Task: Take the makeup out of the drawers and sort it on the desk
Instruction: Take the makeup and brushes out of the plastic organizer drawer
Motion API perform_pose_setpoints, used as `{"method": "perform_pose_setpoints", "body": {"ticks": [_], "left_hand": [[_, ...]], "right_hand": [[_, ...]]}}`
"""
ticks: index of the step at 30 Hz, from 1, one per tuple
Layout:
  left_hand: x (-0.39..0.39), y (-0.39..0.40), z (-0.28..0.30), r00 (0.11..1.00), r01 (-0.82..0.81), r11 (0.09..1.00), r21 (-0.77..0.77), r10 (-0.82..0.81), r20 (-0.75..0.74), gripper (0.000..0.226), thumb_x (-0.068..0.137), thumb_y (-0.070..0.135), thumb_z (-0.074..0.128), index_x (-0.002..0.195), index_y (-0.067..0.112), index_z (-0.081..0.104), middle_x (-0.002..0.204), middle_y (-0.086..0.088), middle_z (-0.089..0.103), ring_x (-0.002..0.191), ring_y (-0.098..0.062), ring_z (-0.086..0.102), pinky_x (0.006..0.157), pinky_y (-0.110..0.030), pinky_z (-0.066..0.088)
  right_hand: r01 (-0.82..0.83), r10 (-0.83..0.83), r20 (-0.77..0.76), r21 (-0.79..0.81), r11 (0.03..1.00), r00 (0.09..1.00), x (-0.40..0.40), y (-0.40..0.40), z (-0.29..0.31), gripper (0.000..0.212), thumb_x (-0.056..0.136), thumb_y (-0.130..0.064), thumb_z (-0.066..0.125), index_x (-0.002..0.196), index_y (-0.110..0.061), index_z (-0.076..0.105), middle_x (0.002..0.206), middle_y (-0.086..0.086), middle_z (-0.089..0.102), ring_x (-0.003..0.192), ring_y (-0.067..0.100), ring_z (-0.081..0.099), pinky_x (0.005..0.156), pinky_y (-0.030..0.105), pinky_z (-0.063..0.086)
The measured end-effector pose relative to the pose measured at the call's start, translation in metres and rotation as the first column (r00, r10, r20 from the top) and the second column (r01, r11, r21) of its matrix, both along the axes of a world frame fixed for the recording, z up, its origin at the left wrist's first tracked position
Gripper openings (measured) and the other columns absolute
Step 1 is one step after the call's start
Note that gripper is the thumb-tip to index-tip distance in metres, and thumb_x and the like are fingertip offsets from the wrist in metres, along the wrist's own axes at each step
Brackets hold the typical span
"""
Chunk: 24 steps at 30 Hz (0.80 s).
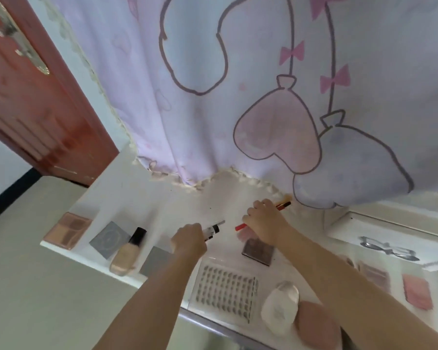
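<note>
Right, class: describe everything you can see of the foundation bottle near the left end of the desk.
The foundation bottle is a clear, glass-looking bottle filled with pale beige liquid, topped by a black cylindrical cap. It lies on its side on the white desk, cap pointing away from the viewer, its base at the desk's front edge. It rests partly over a grey square compact. Neither hand touches it.

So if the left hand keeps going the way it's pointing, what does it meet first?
The left hand points up and right with its slim tube. Next in that line is the red pencil in the right hand, though depth is unclear.
</note>
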<state>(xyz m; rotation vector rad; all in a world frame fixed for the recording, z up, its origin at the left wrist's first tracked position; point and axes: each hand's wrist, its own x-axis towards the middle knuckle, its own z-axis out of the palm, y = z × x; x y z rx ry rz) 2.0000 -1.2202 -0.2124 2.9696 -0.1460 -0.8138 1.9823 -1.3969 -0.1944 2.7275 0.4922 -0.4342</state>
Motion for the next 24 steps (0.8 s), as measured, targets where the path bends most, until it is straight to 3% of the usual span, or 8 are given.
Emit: {"method": "perform_pose_setpoints", "body": {"ticks": [8, 14, 18, 21, 24], "left_hand": [[0.032, -0.017, -0.026, 0.992, -0.127, 0.99, -0.056, 0.128, 0.016, 0.028, 0.093, 0.018, 0.043, 0.12, 0.009, 0.041, 0.121, -0.009, 0.049, 0.115, -0.025, 0.045, 0.087, -0.032, 0.042], [0.027, -0.015, -0.027, 0.996, -0.089, 0.993, -0.081, 0.09, 0.01, 0.042, 0.091, 0.026, 0.051, 0.127, 0.011, 0.036, 0.127, -0.009, 0.042, 0.12, -0.026, 0.038, 0.093, -0.032, 0.039], [0.015, -0.013, -0.021, 0.995, -0.096, 0.988, -0.119, 0.096, -0.006, 0.051, 0.09, 0.025, 0.052, 0.134, 0.014, 0.031, 0.13, -0.008, 0.04, 0.122, -0.025, 0.037, 0.096, -0.033, 0.037], [-0.001, -0.008, -0.012, 0.993, -0.102, 0.989, -0.112, 0.107, 0.04, 0.048, 0.091, 0.023, 0.048, 0.135, 0.015, 0.031, 0.131, -0.007, 0.041, 0.123, -0.025, 0.037, 0.099, -0.032, 0.035], [-0.02, 0.004, 0.003, 0.983, -0.066, 0.997, -0.048, 0.073, 0.167, 0.045, 0.093, 0.023, 0.043, 0.136, 0.016, 0.032, 0.139, -0.005, 0.039, 0.13, -0.023, 0.032, 0.107, -0.031, 0.026]], "right_hand": [[0.042, -0.03, -0.081, 0.152, 0.987, 0.996, 0.046, -0.007, -0.044, 0.03, 0.087, -0.005, 0.043, 0.115, -0.007, 0.052, 0.117, 0.01, 0.054, 0.115, 0.029, 0.043, 0.101, 0.039, 0.028], [0.088, -0.076, -0.057, 0.245, 0.966, 0.995, 0.043, -0.018, -0.05, 0.049, 0.079, 0.002, 0.048, 0.126, -0.009, 0.042, 0.121, 0.011, 0.05, 0.114, 0.027, 0.044, 0.097, 0.038, 0.034], [0.044, -0.061, 0.051, 0.289, 0.956, 0.997, 0.032, -0.021, -0.046, 0.062, 0.062, -0.003, 0.069, 0.121, -0.008, 0.051, 0.116, 0.014, 0.056, 0.108, 0.031, 0.053, 0.086, 0.039, 0.045], [0.065, -0.048, -0.069, 0.271, 0.96, 0.996, 0.019, -0.02, -0.036, 0.058, 0.082, -0.007, 0.052, 0.137, -0.012, 0.031, 0.141, 0.011, 0.033, 0.132, 0.026, 0.031, 0.104, 0.039, 0.032], [-0.007, 0.011, -0.015, 0.262, 0.965, 1.0, 0.013, -0.013, -0.021, 0.051, 0.088, -0.014, 0.044, 0.137, -0.013, 0.029, 0.145, 0.01, 0.028, 0.135, 0.025, 0.025, 0.108, 0.039, 0.026]]}}
